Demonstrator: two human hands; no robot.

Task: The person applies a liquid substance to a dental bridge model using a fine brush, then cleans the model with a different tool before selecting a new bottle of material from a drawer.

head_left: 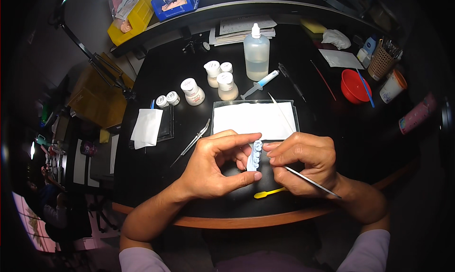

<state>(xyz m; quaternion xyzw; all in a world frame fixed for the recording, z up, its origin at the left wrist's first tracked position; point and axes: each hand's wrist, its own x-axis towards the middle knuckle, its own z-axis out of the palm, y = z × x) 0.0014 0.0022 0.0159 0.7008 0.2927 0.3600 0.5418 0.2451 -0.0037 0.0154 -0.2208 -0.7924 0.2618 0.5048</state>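
Between the thumb and fingers of my left hand (213, 163) is a pale blue dental model (256, 156), its row of teeth facing right. My right hand (305, 163) pinches a thin-handled tool (313, 181), whose handle slants down to the right; its working tip is hidden by my fingers, close to the model. Beneath both hands lies the black table (227, 205). A yellow plastic spatula (268, 193) rests below, partly covered by my right hand. Just beyond my hands, a white sheet (251, 120) lies on a glass slab, with a thin pale stick (280, 110) across it.
Tweezers (193, 141) lie left of the slab. Behind stand several powder jars (192, 93), a clear bottle (257, 58) and a syringe (259, 85). A red bowl (355, 86) and a brush holder (382, 61) are at the right. Folded white paper (148, 127) is at the left.
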